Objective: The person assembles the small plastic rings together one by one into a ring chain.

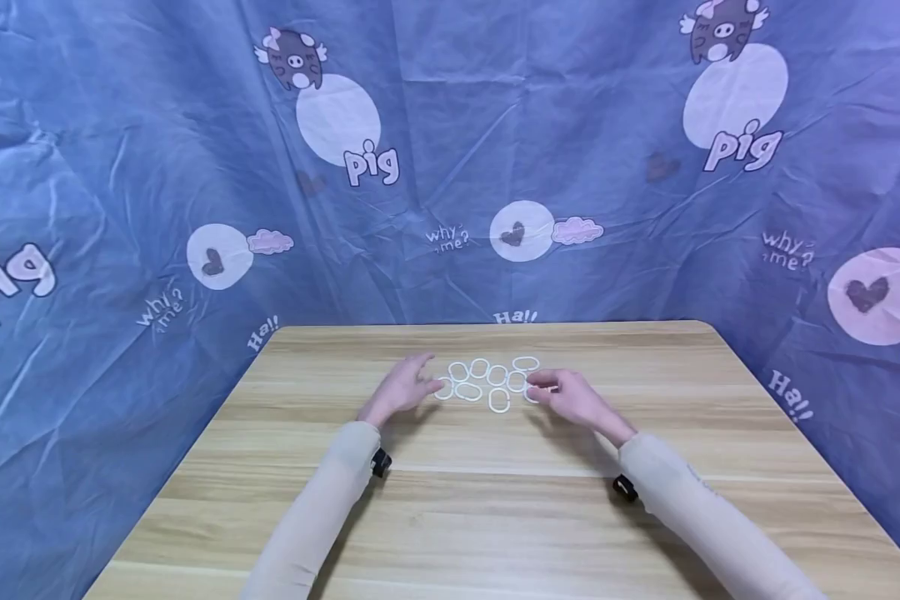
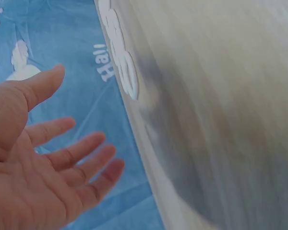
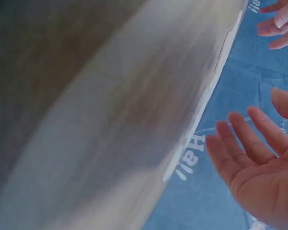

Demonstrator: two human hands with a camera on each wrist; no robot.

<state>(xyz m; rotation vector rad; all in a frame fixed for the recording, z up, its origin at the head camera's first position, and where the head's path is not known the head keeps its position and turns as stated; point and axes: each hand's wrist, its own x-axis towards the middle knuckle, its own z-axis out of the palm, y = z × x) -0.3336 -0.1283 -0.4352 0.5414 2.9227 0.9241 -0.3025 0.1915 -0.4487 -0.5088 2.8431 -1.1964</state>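
Note:
Several white oval rings (image 1: 499, 401), each like an open chain link, lie flat in a loose cluster toward the back of the wooden table. At the cluster's left end is my left hand (image 1: 402, 387), its fingers spread and its palm bare in the left wrist view. My right hand (image 1: 572, 397) hovers at the right end, partly covering one ring (image 1: 531, 395) in the head view. The right wrist view shows its fingers (image 3: 249, 143) relaxed and apart, with nothing between them. From the left wrist, the nearest rings (image 2: 129, 76) appear beyond the fingertips.
The wooden table (image 1: 450, 533) has its back edge just behind the rings. A blue printed cloth (image 1: 435, 150) hangs behind and along both sides. Small black devices (image 1: 381, 462) sit at both wrists, below the light sleeves (image 1: 322, 508).

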